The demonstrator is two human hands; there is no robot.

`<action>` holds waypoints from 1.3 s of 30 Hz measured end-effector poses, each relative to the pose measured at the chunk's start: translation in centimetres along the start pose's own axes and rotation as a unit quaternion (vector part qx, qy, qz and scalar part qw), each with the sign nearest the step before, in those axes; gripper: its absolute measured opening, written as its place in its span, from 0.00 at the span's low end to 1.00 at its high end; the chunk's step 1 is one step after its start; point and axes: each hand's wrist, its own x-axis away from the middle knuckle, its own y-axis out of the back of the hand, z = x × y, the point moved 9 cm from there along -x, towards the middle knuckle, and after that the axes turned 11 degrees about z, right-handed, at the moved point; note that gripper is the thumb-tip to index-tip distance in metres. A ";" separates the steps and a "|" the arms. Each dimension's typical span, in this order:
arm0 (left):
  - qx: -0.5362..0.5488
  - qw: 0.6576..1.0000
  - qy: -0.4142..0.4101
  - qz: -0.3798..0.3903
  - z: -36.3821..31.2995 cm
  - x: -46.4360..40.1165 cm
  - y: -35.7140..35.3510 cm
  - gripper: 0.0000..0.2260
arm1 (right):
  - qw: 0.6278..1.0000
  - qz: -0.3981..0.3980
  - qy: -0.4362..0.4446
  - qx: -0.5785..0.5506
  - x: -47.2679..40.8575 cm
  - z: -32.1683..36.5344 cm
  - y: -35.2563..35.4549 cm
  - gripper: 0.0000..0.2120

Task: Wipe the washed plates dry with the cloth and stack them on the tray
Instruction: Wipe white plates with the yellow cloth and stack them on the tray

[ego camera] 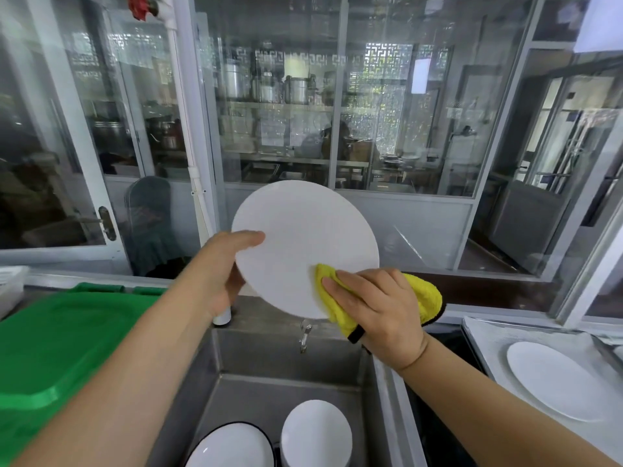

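Note:
My left hand (226, 268) grips the left rim of a white plate (303, 237), held tilted above the sink, thumb on its face. My right hand (377, 306) holds a yellow cloth (423, 293) and presses it against the plate's lower right part. In the sink (290, 379) below stand two more white plates: one with a dark rim (232, 446) and one plain (315, 431). To the right, a white plate (553, 379) lies on a lined tray (485, 335).
A green plastic lid or board (57, 345) covers the counter at the left. A tap (305, 335) sticks out of the sink's back wall. Glass partitions (337, 112) stand close behind the sink. A white crate (10, 284) sits at the far left.

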 end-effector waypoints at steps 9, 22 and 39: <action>0.112 0.980 -0.132 -0.096 4.7 3.3 -1.9 0.13 | 0.999 -0.036 -0.013 0.013 -0.6 2.9 0.4 0.14; -0.066 0.987 0.137 0.053 4.6 0.7 2.6 0.07 | 0.981 0.130 0.021 -0.139 -0.3 -2.6 -0.5 0.15; -0.552 0.806 -0.122 0.176 1.9 2.5 -3.4 0.09 | 0.771 0.264 -0.258 -0.519 -0.6 -6.0 -4.6 0.14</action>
